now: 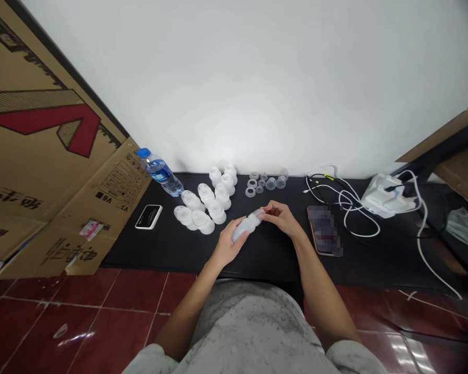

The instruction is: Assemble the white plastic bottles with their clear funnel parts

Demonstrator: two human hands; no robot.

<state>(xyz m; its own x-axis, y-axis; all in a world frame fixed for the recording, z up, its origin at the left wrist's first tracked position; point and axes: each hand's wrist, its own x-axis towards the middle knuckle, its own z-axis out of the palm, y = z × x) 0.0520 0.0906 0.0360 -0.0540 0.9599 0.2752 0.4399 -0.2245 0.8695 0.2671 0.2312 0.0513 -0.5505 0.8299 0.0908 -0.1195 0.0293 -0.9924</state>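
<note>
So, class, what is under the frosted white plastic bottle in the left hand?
The black tabletop shows around the frosted bottle; the patch directly beneath is covered by the bottle and left hand, so anything there cannot be seen.

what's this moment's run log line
left grip: around white bottle; right grip: at its top end; other bottles, clear rings: on black table

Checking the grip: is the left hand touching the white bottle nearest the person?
Touching: the head view shows the left hand holding the white bottle, thumb against its side.
</note>
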